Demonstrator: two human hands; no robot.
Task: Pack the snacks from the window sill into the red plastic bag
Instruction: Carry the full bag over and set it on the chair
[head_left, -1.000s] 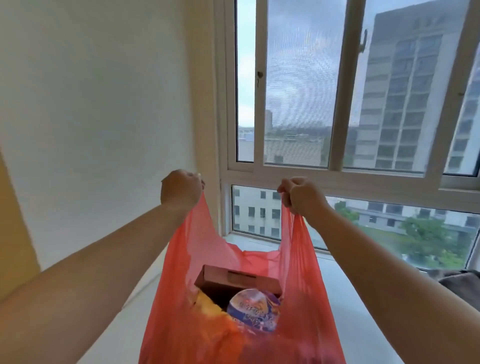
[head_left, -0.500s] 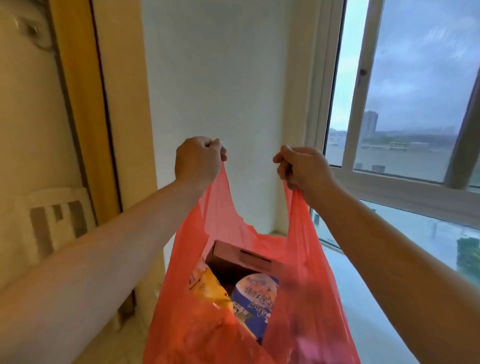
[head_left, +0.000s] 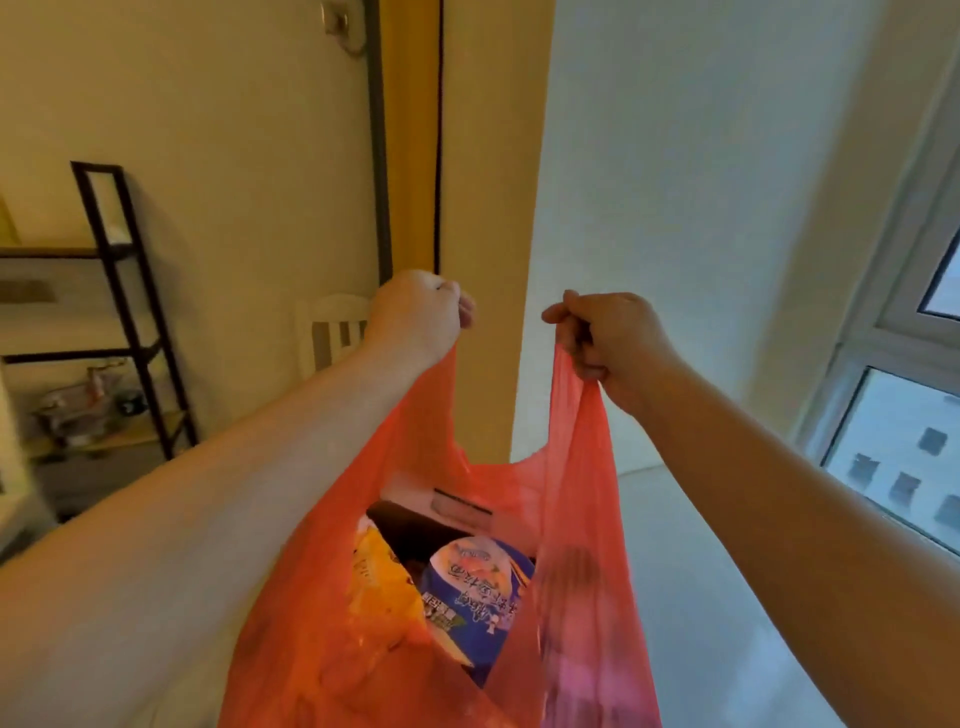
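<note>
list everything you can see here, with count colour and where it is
bag: 1, red, centre, hanging by its two handles
box: 1, brown, inside the bag at the back
yellow packet: 1, yellow, inside the bag, left
blue packet: 1, blue and white, inside the bag, right of the yellow one
shelf: 1, black frame, far left against the wall
chair: 1, white, behind the left wrist
window: 1, white frame, right edge
sill: 1, white, lower right below the window
left hand: 1, grips the left handle
right hand: 1, grips the right handle
</note>
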